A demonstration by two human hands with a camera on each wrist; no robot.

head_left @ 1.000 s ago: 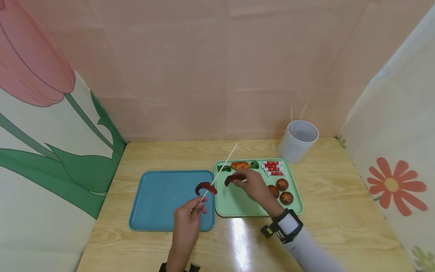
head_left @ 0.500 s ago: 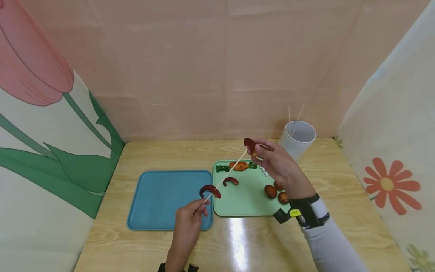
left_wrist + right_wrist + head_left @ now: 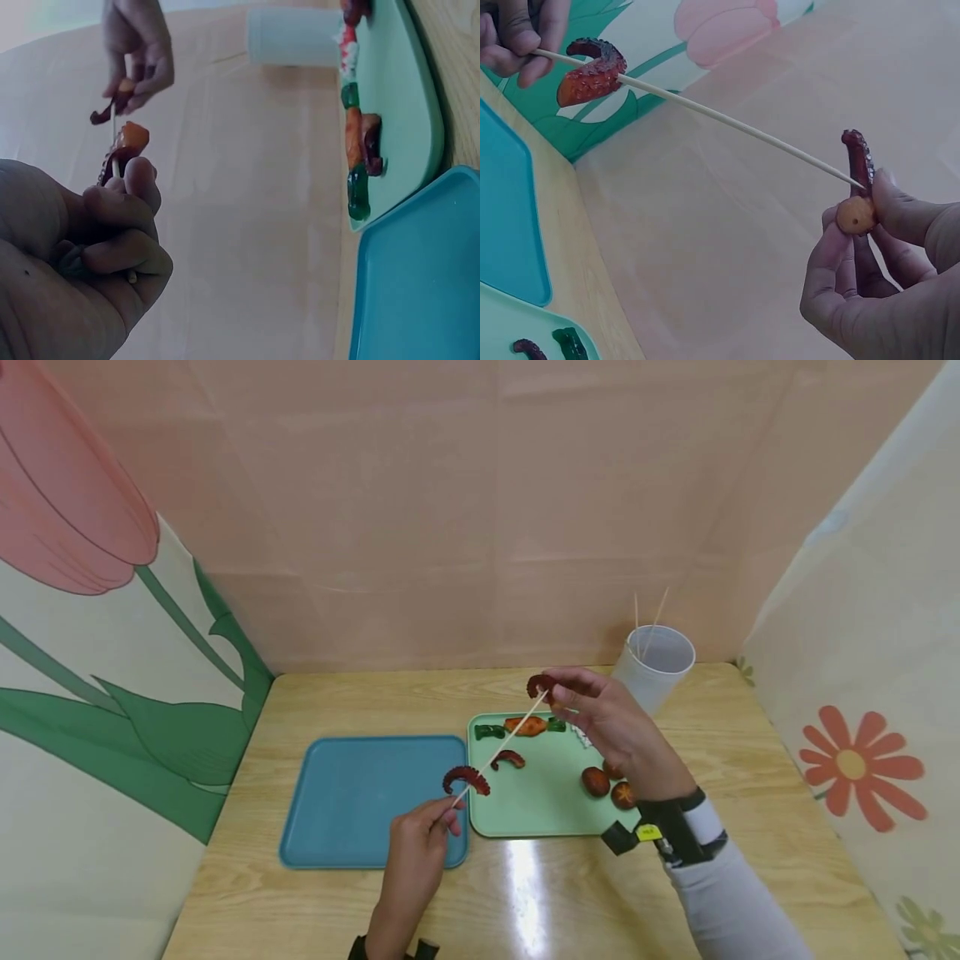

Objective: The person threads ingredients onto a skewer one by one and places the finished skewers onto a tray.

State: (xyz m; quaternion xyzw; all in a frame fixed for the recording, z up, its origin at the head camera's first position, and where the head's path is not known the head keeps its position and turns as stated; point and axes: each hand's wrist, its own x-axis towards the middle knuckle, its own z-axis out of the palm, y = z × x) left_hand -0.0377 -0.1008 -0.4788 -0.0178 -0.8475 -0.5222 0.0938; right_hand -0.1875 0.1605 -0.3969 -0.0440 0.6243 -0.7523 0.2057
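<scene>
My left hand grips a thin wooden skewer near its lower end. A dark red octopus tentacle, orange at its cut end, is threaded on the skewer just above those fingers. At the skewer's far end, my right hand pinches a second tentacle between thumb and fingers. The skewer's tip meets this tentacle's side, right by the thumb. Both hands are raised above the trays. Another tentacle lies on the green tray beneath the skewer.
Green pepper pieces, an orange piece and brown mushrooms lie on the green tray. Red-and-white pieces are mostly hidden behind my right hand in the head view. A blue tray adjoins at left; a white cup holding skewers stands behind.
My right hand has lifted the second tentacle from over the green tray up to the skewer's tip and has turned it there. The left hand and its skewer have barely moved.
</scene>
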